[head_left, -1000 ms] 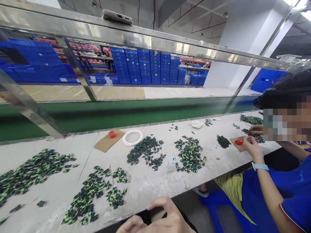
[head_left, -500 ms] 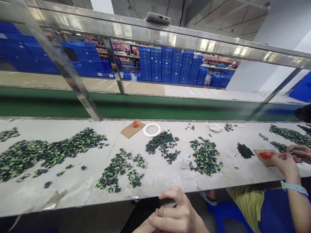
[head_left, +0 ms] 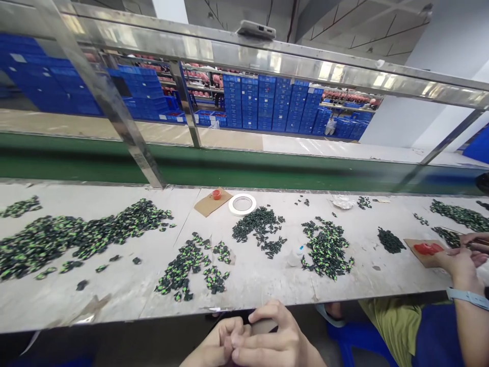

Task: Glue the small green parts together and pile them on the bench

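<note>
Black-and-green parts (head_left: 122,221) lie spread in a long heap across the left of our worktop (head_left: 267,283), at ten o'clock from us, with a few loose ones on its near side. Right of it, between ten and eleven, we have a smaller heap (head_left: 181,267) of the same parts, with two little clusters just beside it. At eleven, by the far edge, a piece of brown cardboard (head_left: 206,206) bears a red tub (head_left: 216,194). Our left hand (head_left: 214,344) is at the near edge, its fingers bent and drawn together, their tips meeting those of the right. At twelve a roll of white tape (head_left: 243,213) lies flat, with a pile of plain dark pieces (head_left: 250,227) just in front of it. Our right hand (head_left: 275,336) has its fingers curled against the left; we cannot tell whether either one is clamped on anything, since the fingers hide what lies between. At one o'clock is a small white bottle (head_left: 293,258) with a blue tip, just beside another black-and-green heap (head_left: 328,250). At two we see a compact dark pile (head_left: 389,240), then, farther right, a co-worker's hand (head_left: 460,265) by a second piece of cardboard (head_left: 416,258) with something red (head_left: 428,248) on it. The co-worker wears a pale blue wristband (head_left: 468,297).
</note>
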`<state>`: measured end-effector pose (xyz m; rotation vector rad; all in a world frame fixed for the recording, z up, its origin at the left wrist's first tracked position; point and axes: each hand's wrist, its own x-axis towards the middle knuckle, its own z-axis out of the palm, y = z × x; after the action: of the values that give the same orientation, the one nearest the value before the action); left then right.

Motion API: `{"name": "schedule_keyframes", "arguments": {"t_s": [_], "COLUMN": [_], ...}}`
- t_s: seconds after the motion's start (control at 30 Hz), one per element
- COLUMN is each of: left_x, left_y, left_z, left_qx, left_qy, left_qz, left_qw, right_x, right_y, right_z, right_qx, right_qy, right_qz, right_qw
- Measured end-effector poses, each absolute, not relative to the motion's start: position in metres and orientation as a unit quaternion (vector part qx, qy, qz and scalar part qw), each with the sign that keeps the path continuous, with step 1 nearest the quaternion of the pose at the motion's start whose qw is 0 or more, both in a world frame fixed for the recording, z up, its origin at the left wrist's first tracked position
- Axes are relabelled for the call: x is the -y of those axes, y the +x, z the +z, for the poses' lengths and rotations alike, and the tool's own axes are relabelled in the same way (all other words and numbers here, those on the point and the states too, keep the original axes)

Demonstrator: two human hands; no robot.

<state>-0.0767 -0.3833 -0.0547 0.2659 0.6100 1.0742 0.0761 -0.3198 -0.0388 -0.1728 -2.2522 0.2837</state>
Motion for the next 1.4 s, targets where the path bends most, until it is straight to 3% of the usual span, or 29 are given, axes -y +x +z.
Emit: {"name": "schedule_keyframes", "arguments": {"t_s": [0.1,0.2,0.3,0.47,0.57,0.73,0.9,1.2,1.4], "left_x": [0.38,0.375,0.369,0.356,0.345,0.342,0.317,0.147,0.154], "left_y": [-0.078,-0.08,-0.084,-0.105,-0.124,-0.143,-0.134,-0.102,-0.102], "left_z": [-0.057,-0.064,-0.068,-0.064,-0.063,-0.067,-0.06,-0.043,-0.075], "left_qx": [-0.386,-0.539,-0.626,-0.657,-0.68,-0.719,-0.654,-0.473,-0.432], "left_qy": [0.215,0.376,0.479,0.517,0.536,0.551,0.651,0.864,0.891], "left_qz": [0.517,0.508,0.461,0.451,0.442,0.417,0.379,0.154,0.105], "left_qw": [0.733,0.557,0.408,0.313,0.233,0.073,0.064,0.08,0.089], "right_x": [0.318,0.309,0.299,0.291,0.279,0.247,0.231,0.257,0.259], "right_y": [0.076,0.084,0.102,0.131,0.134,0.122,0.11,0.098,0.1], "right_z": [-0.029,-0.023,-0.034,-0.056,-0.062,-0.077,-0.094,-0.094,-0.096], "right_qx": [0.912,0.917,0.876,0.724,0.645,0.65,0.683,0.688,0.664], "right_qy": [-0.103,-0.192,-0.306,-0.511,-0.602,-0.61,-0.591,-0.517,-0.53], "right_qz": [0.156,0.164,0.107,0.105,0.126,0.145,0.115,0.016,0.021], "right_qw": [0.365,0.308,0.357,0.452,0.454,0.43,0.414,0.508,0.527]}}
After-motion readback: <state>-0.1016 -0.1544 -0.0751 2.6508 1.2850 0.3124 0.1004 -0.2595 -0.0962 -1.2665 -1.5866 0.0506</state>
